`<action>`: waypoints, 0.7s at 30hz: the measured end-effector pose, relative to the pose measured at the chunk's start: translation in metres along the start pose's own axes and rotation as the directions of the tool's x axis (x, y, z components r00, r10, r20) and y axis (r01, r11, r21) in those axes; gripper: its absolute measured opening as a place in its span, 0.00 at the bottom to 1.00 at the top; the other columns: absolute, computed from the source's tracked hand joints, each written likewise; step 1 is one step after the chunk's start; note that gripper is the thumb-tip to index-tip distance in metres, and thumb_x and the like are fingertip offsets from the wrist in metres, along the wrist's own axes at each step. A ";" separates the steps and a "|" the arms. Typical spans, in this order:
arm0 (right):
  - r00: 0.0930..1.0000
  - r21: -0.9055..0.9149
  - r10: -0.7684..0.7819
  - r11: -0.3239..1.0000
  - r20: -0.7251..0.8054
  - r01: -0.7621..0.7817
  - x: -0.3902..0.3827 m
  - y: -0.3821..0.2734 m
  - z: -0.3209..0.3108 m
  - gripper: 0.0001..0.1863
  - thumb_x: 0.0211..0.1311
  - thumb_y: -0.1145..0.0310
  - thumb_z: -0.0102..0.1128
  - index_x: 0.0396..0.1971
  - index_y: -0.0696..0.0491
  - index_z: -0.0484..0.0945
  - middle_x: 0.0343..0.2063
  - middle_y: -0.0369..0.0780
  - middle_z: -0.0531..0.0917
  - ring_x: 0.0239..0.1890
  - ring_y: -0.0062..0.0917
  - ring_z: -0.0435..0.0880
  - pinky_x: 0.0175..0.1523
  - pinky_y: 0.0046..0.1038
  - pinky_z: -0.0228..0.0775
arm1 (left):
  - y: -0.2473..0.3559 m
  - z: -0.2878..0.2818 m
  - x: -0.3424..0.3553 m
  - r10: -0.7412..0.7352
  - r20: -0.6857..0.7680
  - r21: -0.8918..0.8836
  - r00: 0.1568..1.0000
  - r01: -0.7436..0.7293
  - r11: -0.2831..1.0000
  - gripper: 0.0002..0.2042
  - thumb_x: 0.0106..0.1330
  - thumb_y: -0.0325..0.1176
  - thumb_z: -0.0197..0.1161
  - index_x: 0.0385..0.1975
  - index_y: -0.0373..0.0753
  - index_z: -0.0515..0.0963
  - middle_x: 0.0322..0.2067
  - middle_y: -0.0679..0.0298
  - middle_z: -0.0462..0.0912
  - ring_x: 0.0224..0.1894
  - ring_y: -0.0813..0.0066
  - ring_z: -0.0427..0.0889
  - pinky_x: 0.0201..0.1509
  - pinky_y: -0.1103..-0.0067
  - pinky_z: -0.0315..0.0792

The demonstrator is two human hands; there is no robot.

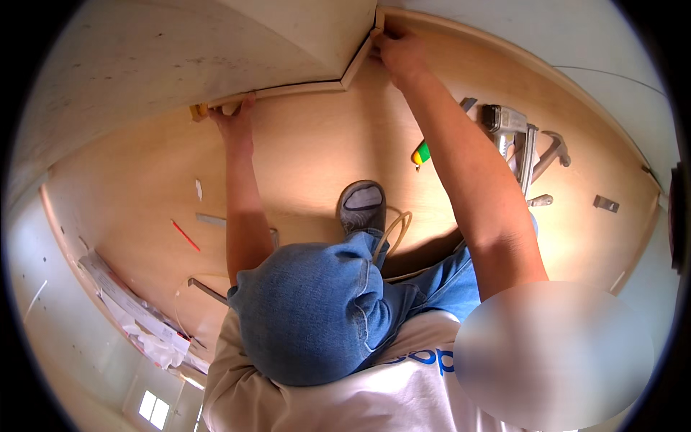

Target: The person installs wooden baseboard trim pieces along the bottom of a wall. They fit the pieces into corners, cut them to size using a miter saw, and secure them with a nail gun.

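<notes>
A thin wooden trim strip (299,89) runs along the foot of the pale wall and bends toward the far corner. My left hand (236,124) grips its left end, thumb and fingers apart against the strip. Beside those fingertips is a small yellow piece (199,112) whose kind I cannot make out. Farther off, my right hand (398,57) is closed at the strip's far end by the corner; its fingertips are partly hidden. Under my right forearm lies a tool with a green and yellow handle (422,154).
Right of my arm lie a nail gun (506,124), a claw hammer (553,155) and a small metal block (606,204). A beige hose (398,229) curls by my shoe (363,205). On the left are a red pencil (186,235), a metal bar (209,291) and crumpled plastic (160,351).
</notes>
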State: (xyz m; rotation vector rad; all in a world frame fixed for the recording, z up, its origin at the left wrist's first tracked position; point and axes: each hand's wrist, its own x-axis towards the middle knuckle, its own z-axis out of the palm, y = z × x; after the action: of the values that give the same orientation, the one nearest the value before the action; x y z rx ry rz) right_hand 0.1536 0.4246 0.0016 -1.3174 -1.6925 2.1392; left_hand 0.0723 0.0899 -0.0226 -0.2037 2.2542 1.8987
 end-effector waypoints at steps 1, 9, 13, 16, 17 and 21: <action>1.000 -0.006 -0.009 1.000 -0.004 0.009 0.000 -0.001 0.000 0.21 0.68 0.72 0.63 0.59 0.59 0.76 0.50 0.43 0.83 0.47 0.30 0.85 0.49 0.33 0.87 | -0.001 0.000 0.000 0.022 -0.004 0.007 1.000 -0.022 1.000 0.53 0.62 0.26 0.75 0.76 0.43 0.36 0.73 0.56 0.49 0.70 0.61 0.62 0.74 0.67 0.66; 0.991 -0.052 -0.120 0.992 -0.055 0.117 0.009 0.018 0.002 0.24 0.67 0.69 0.65 0.61 0.61 0.75 0.50 0.44 0.84 0.47 0.32 0.85 0.47 0.31 0.85 | -0.016 -0.008 0.007 0.007 -0.037 0.143 0.999 -0.002 0.990 0.60 0.60 0.37 0.78 0.77 0.40 0.28 0.77 0.48 0.40 0.72 0.57 0.65 0.72 0.66 0.64; 0.918 -0.419 -0.346 0.875 -0.195 0.241 -0.015 0.026 0.006 0.31 0.64 0.65 0.68 0.62 0.65 0.71 0.52 0.47 0.83 0.45 0.38 0.86 0.51 0.36 0.82 | 0.004 0.005 -0.019 0.091 -0.182 0.505 0.979 0.014 0.863 0.53 0.60 0.43 0.77 0.76 0.37 0.43 0.73 0.42 0.52 0.67 0.53 0.71 0.68 0.62 0.66; 0.913 -0.333 -0.371 0.893 -0.167 0.302 -0.049 0.034 0.003 0.31 0.63 0.59 0.66 0.59 0.65 0.73 0.57 0.53 0.79 0.59 0.45 0.78 0.63 0.39 0.71 | 0.021 0.011 -0.061 0.466 0.159 0.784 0.870 -0.398 0.476 0.35 0.66 0.41 0.71 0.68 0.35 0.63 0.67 0.46 0.65 0.62 0.55 0.73 0.63 0.61 0.69; 0.838 -0.475 -0.535 0.767 -0.103 0.431 -0.054 0.041 -0.002 0.29 0.62 0.60 0.65 0.59 0.63 0.74 0.58 0.52 0.78 0.59 0.44 0.77 0.63 0.39 0.70 | 0.028 0.024 -0.068 0.511 0.326 0.769 0.795 -0.537 0.346 0.32 0.65 0.39 0.71 0.66 0.36 0.66 0.64 0.49 0.69 0.61 0.55 0.73 0.64 0.61 0.68; 0.533 -0.711 -0.764 0.143 0.363 0.688 -0.066 0.041 -0.020 0.23 0.60 0.66 0.59 0.56 0.54 0.77 0.59 0.42 0.78 0.62 0.37 0.73 0.66 0.40 0.66 | 0.041 0.071 -0.081 0.425 0.688 0.605 0.589 -0.788 0.113 0.23 0.63 0.33 0.68 0.60 0.45 0.74 0.53 0.60 0.79 0.59 0.59 0.75 0.65 0.59 0.66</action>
State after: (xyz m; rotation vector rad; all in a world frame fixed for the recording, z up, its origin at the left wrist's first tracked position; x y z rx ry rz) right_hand 0.2248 0.3868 0.0037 -0.3175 -2.6111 0.6631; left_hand 0.1454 0.1658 0.0232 1.3739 2.8680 0.3884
